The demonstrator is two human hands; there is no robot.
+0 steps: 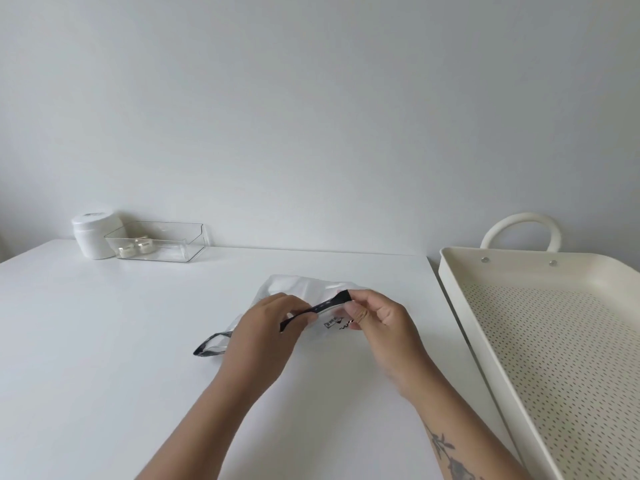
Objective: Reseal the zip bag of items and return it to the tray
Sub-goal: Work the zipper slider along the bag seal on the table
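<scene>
A clear zip bag [298,289] with white contents and a black zip strip lies on the white table [104,323], slightly right of centre. My left hand [266,327] pinches the black strip near its middle. My right hand [377,317] pinches the same strip at its right end, thumb and forefinger together. A black-edged loop of the bag [211,346] sticks out to the left of my left hand. The cream perforated tray [561,341] with a looped handle stands to the right, beside the table edge, apart from the bag.
A white lidded jar [92,233] and a clear plastic box [159,240] holding two small jars stand at the back left against the wall. The table's right edge runs close to the tray.
</scene>
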